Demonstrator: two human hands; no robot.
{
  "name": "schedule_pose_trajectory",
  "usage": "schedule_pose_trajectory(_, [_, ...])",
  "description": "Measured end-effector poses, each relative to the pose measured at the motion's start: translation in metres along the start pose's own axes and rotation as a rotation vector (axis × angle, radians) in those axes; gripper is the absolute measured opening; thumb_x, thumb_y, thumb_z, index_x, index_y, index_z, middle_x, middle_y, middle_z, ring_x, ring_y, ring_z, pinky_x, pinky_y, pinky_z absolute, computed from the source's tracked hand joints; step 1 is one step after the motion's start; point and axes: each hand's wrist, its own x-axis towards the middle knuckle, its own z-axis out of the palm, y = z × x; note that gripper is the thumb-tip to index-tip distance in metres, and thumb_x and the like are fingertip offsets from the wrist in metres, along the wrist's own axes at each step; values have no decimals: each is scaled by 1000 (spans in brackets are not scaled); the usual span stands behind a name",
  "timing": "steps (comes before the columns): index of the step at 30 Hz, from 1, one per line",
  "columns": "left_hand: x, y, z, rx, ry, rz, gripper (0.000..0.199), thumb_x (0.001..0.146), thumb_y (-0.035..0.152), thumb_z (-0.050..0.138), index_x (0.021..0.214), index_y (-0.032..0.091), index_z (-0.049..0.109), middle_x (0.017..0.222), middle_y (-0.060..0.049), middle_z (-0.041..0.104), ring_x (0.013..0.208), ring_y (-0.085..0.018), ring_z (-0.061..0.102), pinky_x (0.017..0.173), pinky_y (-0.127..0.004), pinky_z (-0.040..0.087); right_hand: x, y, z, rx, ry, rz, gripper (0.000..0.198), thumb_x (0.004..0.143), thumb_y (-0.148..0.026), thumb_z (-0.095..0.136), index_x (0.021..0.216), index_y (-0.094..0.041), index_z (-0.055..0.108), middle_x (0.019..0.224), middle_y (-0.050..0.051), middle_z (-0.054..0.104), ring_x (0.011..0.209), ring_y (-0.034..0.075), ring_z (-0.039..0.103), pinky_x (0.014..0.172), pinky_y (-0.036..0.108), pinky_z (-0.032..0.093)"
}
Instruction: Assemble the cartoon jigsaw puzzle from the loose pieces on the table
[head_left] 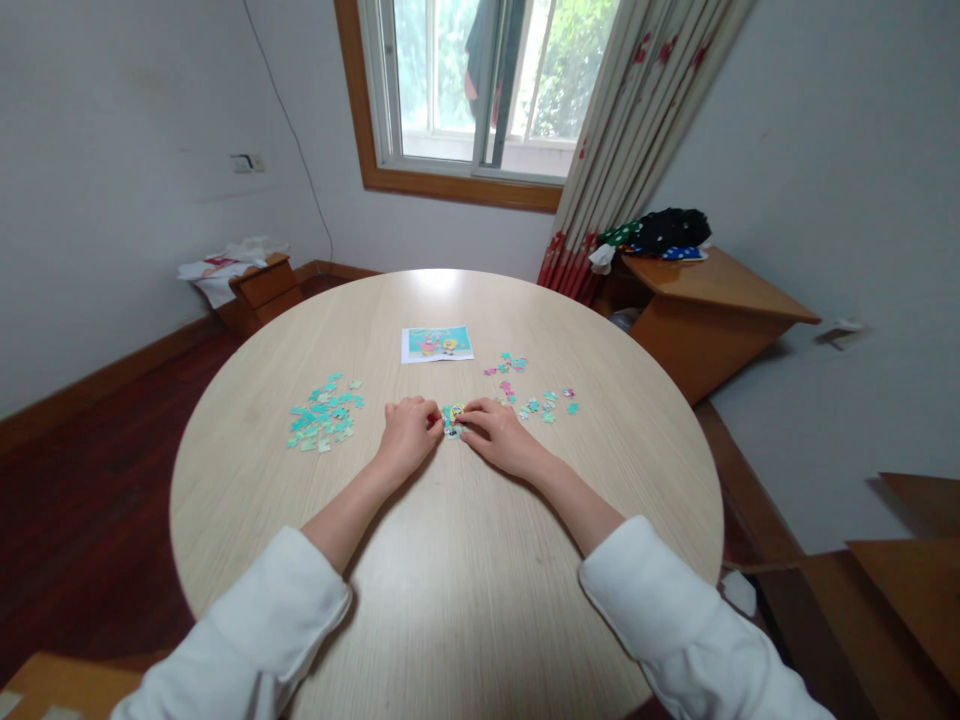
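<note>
A small joined patch of jigsaw puzzle pieces (pixel 452 421), with a yellow cartoon figure on turquoise, lies flat near the middle of the round table. At its left edge my left hand (pixel 409 432) is closed, its fingertips pinching what looks like a small reddish puzzle piece, mostly hidden. From the other side, my right hand (pixel 501 436) reaches in with fingers stretched onto the patch and its thumb apart from them. These fingers partly cover the joined pieces. Just beyond lies a printed reference picture (pixel 437 344) with pink and yellow cartoon figures.
Many loose turquoise pieces (pixel 322 412) are spread on the left of the table (pixel 450 600). Several pink and turquoise pieces (pixel 550 404) lie on the right. A wooden cabinet (pixel 697 300) with cloths (pixel 671 232) stands beyond the right edge, near a curtain (pixel 637 120).
</note>
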Motion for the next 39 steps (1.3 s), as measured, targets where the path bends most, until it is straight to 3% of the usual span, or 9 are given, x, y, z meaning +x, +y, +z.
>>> schedule_pose_trajectory(25, [-1,0,0,16,32,22,17,80,22,50,70,18,63,80,-6,66,87,-23,58,77,-36,32,0,0,-1,26,18,-8,26,83,-22,61,109,-21,66,108,9,62,101,19,58,91,39,43])
schedule_pose_trajectory(39, [0,2,-5,-72,138,-32,11,77,21,50,67,18,52,75,-3,63,75,-19,56,75,-34,33,2,5,-13,65,155,18,12,82,-14,56,84,-17,67,88,6,61,86,17,57,82,33,45])
